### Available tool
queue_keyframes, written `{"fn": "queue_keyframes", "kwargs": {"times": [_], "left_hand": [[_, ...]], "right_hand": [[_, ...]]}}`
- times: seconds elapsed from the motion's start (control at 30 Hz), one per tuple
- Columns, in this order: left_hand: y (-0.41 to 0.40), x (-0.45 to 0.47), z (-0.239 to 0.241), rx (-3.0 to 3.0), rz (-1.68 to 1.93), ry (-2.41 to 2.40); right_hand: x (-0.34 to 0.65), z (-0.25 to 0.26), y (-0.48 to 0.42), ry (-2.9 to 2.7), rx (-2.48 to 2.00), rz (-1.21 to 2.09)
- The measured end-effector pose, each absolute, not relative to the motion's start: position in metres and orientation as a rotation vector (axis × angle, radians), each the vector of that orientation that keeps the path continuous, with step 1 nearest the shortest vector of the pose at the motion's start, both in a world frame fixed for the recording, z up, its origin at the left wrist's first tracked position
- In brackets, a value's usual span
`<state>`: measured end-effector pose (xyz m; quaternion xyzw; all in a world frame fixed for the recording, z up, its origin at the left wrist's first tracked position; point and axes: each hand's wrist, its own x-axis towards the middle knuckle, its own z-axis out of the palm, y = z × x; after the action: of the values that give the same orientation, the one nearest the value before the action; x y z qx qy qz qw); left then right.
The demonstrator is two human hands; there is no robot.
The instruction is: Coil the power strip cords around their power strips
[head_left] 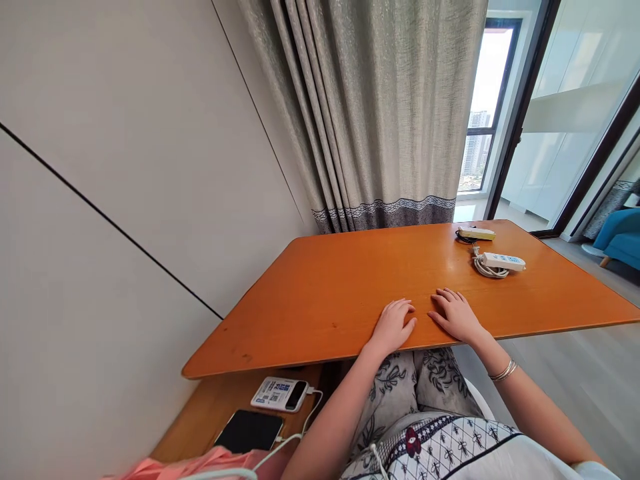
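Observation:
Both my hands rest palm down on the orange-brown wooden table [320, 280], close to its near edge. My left hand [395, 324] lies with its fingers pointing away and slightly curved, and it holds nothing. A small gap separates it from my right hand [455, 315], which lies with fingers spread and is also free of any object. Beyond my right hand is a white power strip [504, 261] with its grey cord coiled beside it. Farther back lies a second power strip [476, 233], yellow and white, with a black cord.
Below the table's left front edge, a wooden surface [200, 413] holds a white power bank [279, 394], a black phone [249, 431] and a white cable [313, 413]. Pink cloth [220, 461] lies nearby. A wall borders the left; a grey curtain [390, 120] hangs behind.

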<state>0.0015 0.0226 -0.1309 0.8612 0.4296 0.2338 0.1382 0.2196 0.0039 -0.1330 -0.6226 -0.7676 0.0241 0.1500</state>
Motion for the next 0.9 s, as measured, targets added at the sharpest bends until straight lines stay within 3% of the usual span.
{"fn": "queue_keyframes", "kwargs": {"times": [0.9], "left_hand": [[0.0166, -0.0061, -0.1246, 2.578, 0.393, 1.007]], "right_hand": [[0.2154, -0.1375, 0.0039, -2.205, -1.796, 0.094]]}}
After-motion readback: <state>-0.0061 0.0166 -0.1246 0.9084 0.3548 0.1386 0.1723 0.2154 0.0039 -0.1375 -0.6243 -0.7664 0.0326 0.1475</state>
